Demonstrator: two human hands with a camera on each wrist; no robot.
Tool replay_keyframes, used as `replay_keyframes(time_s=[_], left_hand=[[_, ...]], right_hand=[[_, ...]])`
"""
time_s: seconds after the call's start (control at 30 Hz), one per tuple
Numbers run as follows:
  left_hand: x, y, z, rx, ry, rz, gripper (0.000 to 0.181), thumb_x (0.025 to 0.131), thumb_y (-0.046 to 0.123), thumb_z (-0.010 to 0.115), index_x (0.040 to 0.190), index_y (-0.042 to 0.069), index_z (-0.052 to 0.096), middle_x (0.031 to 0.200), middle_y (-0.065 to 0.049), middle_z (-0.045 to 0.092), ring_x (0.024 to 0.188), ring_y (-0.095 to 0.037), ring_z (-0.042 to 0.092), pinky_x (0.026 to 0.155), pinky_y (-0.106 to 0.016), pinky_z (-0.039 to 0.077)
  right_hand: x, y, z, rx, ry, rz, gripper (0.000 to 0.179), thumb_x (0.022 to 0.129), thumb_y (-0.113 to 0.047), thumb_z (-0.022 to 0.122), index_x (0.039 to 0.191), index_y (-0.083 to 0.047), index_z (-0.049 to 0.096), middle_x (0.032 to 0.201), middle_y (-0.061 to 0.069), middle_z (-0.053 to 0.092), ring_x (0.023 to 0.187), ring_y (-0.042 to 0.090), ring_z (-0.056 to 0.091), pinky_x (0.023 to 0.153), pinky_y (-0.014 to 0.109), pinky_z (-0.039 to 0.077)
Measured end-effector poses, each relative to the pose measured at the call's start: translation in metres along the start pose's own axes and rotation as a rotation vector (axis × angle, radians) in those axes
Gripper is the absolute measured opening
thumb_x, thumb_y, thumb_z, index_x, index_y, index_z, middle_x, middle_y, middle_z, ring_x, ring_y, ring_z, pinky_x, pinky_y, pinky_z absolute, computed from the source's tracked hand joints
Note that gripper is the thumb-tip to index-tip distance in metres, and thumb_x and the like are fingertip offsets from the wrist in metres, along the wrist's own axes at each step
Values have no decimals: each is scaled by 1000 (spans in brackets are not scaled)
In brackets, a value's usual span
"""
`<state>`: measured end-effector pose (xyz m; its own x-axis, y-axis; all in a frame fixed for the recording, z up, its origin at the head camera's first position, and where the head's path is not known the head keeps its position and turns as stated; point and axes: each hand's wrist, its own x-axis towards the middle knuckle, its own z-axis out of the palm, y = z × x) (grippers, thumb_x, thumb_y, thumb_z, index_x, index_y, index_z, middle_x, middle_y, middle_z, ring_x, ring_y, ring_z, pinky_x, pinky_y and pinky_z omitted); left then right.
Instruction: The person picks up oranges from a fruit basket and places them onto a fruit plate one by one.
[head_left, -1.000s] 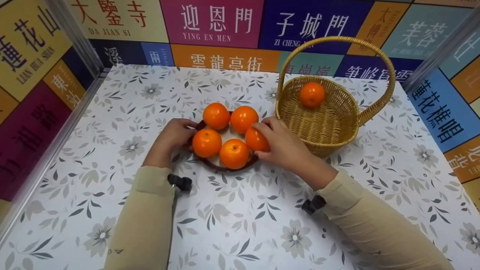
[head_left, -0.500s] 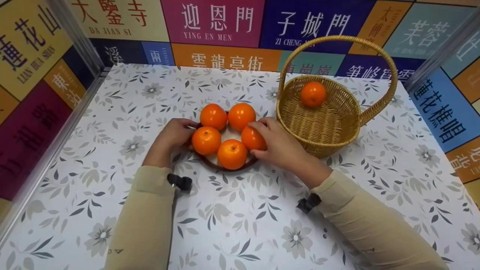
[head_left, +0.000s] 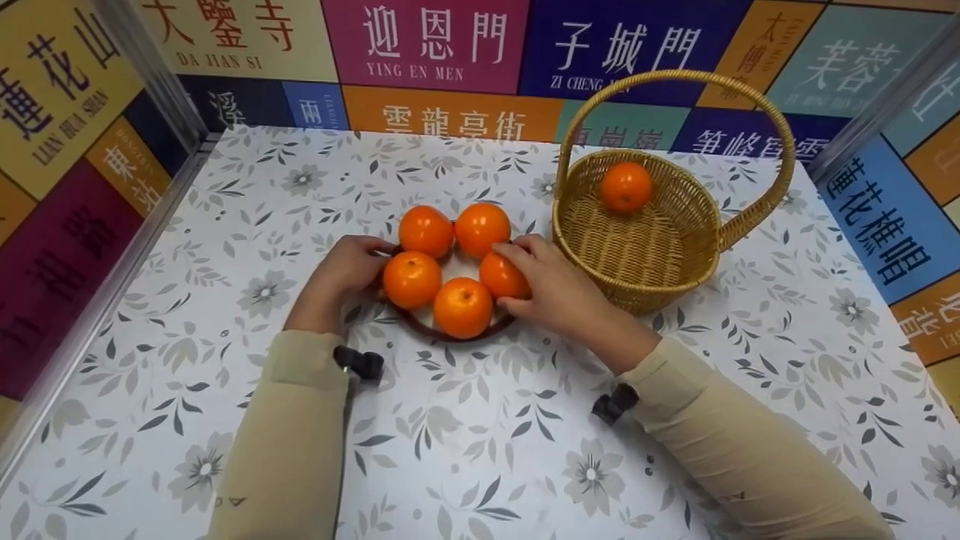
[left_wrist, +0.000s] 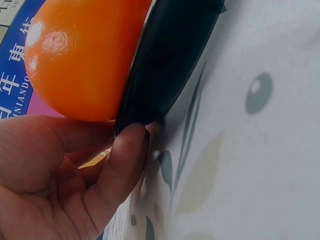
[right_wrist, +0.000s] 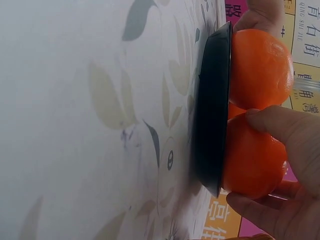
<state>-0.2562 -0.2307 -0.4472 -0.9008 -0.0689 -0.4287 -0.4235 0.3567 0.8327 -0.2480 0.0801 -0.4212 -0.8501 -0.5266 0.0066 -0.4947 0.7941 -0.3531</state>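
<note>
A shallow dark-rimmed plate (head_left: 421, 328) bears a ring of several oranges (head_left: 463, 307). At its left side my left hand (head_left: 346, 268) pinches the rim; in the left wrist view the thumb lies against the plate's dark outer wall (left_wrist: 167, 60), just below an orange (left_wrist: 82, 60). My right hand (head_left: 561, 291) grips the rightmost orange (head_left: 502, 275), fingers over its top and thumb on the near side. The right wrist view shows this orange (right_wrist: 252, 157) within the plate's edge, beside another orange (right_wrist: 260, 67). The palm covers part of its right side.
A wicker basket (head_left: 637, 289) with a tall arched handle stands right of the plate, close to my right hand. One orange (head_left: 627, 187) lies inside it near the back. Printed panels (head_left: 435, 45) wall in the floral tablecloth (head_left: 480, 450) at the back and sides.
My right hand has moved slightly left with the orange in its grip, and the other oranges on the plate have shifted a little left too. My left hand has stayed at the rim.
</note>
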Motion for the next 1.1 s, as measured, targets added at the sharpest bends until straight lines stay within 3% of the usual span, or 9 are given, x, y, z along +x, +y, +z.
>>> replay_keyframes(time_s=[0.2, 0.47, 0.93, 1.1], left_hand=[[0, 0, -1, 127, 8, 48, 36, 101, 15, 58, 136, 10, 67, 130, -13, 64, 85, -19, 63, 71, -25, 54], [-1, 2, -1, 152, 21, 31, 37, 101, 18, 58, 136, 11, 67, 136, -12, 61, 112, -28, 57, 91, -33, 49], [-2, 2, -1, 94, 17, 4, 35, 101, 15, 58, 135, 12, 67, 134, -11, 60, 95, -24, 60, 74, -28, 54], [-2, 2, -1, 110, 20, 28, 36, 100, 16, 58, 135, 11, 67, 134, -12, 61, 98, -24, 60, 77, -28, 53]], right_hand=[[-1, 2, 1, -21, 7, -13, 76, 91, -42, 78, 157, -25, 45, 153, 9, 43, 134, 29, 50, 110, 52, 47], [-3, -1, -4, -43, -16, -10, 79, 92, -43, 77, 160, -27, 41, 157, 9, 41, 137, 29, 49, 111, 53, 47], [-11, 0, -15, -82, -6, -28, 75, 94, -47, 74, 159, -27, 42, 155, 9, 43, 133, 30, 53, 102, 54, 53], [-16, -1, -25, -90, 2, -40, 71, 95, -48, 71, 157, -25, 45, 155, 9, 44, 135, 31, 51, 103, 55, 53]])
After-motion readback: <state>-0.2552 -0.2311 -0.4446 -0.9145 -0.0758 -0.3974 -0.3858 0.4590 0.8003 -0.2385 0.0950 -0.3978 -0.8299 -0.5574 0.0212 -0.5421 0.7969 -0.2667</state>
